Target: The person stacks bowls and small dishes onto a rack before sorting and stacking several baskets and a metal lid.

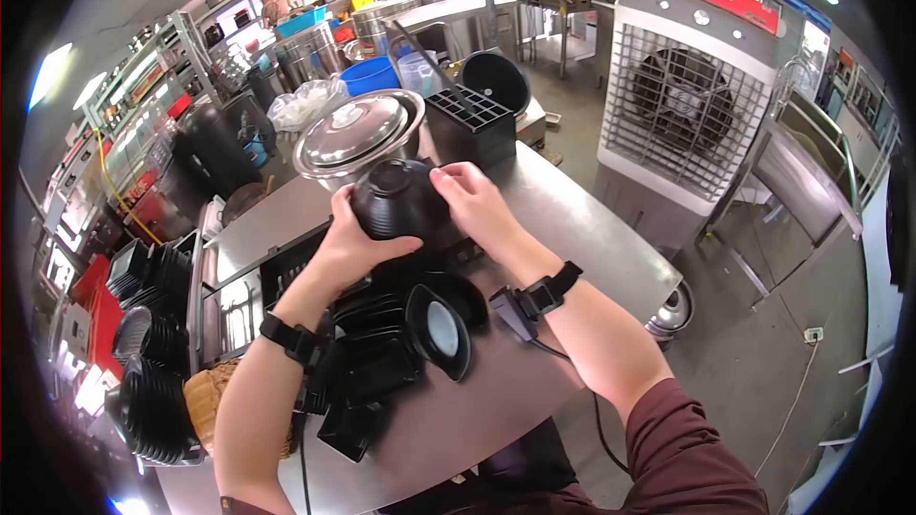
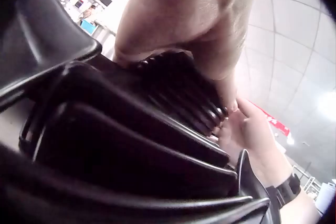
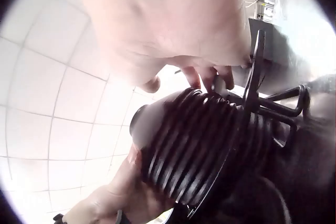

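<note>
A stack of black bowls point(image 1: 405, 205), nested upside down with ribbed rims, stands between both hands. The left hand point(image 1: 358, 240) curls round its left side, thumb across the near side in the head view. At the upper right of the stack the right hand point(image 1: 469, 198) has its fingers against the bowls. In the right wrist view the stacked rims point(image 3: 189, 145) show between the left hand point(image 3: 139, 192) below and the right hand point(image 3: 178, 29) above. Black dishes point(image 1: 377, 362) and a boat-shaped dish point(image 1: 442, 327) lie just below the stack.
Behind the bowls stand a lidded steel pot point(image 1: 355, 129) and a black slotted box point(image 1: 469, 133). More black dishes point(image 1: 153, 410) are piled at the left, near a woven basket point(image 1: 205, 401). The steel table point(image 1: 592, 238) ends at the right, before a large air cooler point(image 1: 682, 86).
</note>
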{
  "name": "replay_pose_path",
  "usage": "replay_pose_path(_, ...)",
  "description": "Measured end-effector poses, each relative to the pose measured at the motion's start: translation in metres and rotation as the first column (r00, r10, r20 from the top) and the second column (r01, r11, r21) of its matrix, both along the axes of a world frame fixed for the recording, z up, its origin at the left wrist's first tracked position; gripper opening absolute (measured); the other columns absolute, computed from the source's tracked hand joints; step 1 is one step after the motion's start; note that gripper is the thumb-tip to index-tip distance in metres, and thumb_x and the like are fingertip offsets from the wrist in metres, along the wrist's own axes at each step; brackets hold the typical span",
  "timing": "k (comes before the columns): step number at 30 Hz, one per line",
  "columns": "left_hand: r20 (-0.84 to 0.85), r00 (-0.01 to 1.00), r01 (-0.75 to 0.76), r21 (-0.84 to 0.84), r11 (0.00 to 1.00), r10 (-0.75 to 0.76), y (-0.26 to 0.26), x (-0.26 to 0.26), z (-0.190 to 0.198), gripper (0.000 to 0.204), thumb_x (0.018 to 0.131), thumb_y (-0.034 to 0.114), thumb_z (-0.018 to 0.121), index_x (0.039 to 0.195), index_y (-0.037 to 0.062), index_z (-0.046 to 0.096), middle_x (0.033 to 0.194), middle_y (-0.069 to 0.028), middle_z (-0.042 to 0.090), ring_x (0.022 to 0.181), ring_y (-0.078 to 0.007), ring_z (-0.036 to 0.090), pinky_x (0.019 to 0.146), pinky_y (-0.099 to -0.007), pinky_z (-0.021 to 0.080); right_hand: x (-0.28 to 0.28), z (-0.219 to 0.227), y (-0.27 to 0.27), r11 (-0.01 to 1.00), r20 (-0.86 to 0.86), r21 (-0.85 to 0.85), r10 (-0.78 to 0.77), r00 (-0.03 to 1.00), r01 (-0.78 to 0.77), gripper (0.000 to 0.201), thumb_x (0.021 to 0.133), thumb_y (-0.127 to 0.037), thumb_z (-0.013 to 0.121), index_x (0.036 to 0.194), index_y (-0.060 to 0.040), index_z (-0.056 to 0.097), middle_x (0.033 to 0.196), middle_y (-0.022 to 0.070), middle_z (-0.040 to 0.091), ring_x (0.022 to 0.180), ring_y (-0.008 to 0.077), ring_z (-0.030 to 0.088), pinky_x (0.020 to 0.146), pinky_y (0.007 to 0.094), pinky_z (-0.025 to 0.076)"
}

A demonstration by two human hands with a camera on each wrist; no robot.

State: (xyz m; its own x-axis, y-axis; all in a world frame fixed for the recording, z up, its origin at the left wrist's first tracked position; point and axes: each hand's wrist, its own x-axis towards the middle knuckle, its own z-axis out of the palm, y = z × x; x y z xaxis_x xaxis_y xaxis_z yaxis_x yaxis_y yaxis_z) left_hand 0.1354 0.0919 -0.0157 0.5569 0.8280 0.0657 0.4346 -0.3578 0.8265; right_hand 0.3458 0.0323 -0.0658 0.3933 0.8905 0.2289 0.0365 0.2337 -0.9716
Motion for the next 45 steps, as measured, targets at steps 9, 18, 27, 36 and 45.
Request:
replay_pose_path(9,0.019,0.998,-0.064,0.601,0.797,0.066,-0.042,0.007,-0.02,0.13,0.06,0.037,0.102,0.156,-0.0028,0.025,0.15,-0.0285,0.041,0.142,-0.0416,0.044,0.119,-0.048,0.04,-0.013,-0.013,0.011,0.999,-0.275,0.043,0.024,0.961,-0.013,0.049,0.109,-0.043,0.049,0.13,-0.0006,0.063,0.126,0.0181,0.061,0.12,0.027,0.055,0.107,0.0378,0.042)
replay_pose_path(18,0.022,0.983,-0.145,0.7,0.699,0.182,-0.106,0.042,-0.005,0.125,0.063,0.027,0.098,0.161,0.0061,0.023,0.15,-0.0323,0.029,0.14,-0.0507,0.029,0.118,-0.0622,0.025,0.022,0.034,-0.029,0.961,-0.617,0.062,0.249,0.747,-0.269,0.046,0.101,-0.04,0.059,0.126,-0.003,0.07,0.121,0.013,0.074,0.112,0.0215,0.07,0.102,0.0348,0.054)
replay_pose_path(27,-0.273,0.955,0.289,0.789,0.543,-0.112,-0.14,0.064,-0.007,0.097,0.074,0.012,0.085,0.16,0.0158,0.04,0.15,-0.0239,0.041,0.112,-0.0389,0.059,0.094,-0.0448,0.053,0.076,0.012,-0.038,0.922,-0.578,-0.004,0.314,0.753,-0.387,0.033,0.101,-0.024,0.061,0.127,-0.0047,0.07,0.135,0.0115,0.068,0.125,0.0221,0.064,0.108,0.0339,0.05)
replay_pose_path(36,-0.463,0.87,0.489,0.776,0.397,-0.168,-0.146,0.069,-0.01,0.076,0.084,0.008,0.065,0.157,0.0202,0.048,0.146,-0.0195,0.053,0.095,-0.0252,0.066,0.091,-0.0359,0.055,0.106,0.009,-0.047,0.957,-0.094,-0.173,0.218,0.972,-0.231,0.036,0.102,-0.023,0.067,0.132,-0.0036,0.067,0.131,0.009,0.068,0.122,0.015,0.064,0.106,0.0299,0.052)
replay_pose_path(45,-0.566,0.824,0.479,0.713,0.513,0.017,-0.144,0.05,-0.005,0.072,0.086,0.008,0.066,0.156,0.0126,0.048,0.112,-0.0036,0.073,0.1,-0.0218,0.07,0.113,-0.0452,0.047,0.155,0.01,-0.045,0.796,-0.142,-0.503,0.308,0.941,-0.336,0.053,0.105,-0.046,0.063,0.136,-0.0033,0.066,0.122,0.0076,0.073,0.103,0.0131,0.072,0.087,0.0283,0.058)
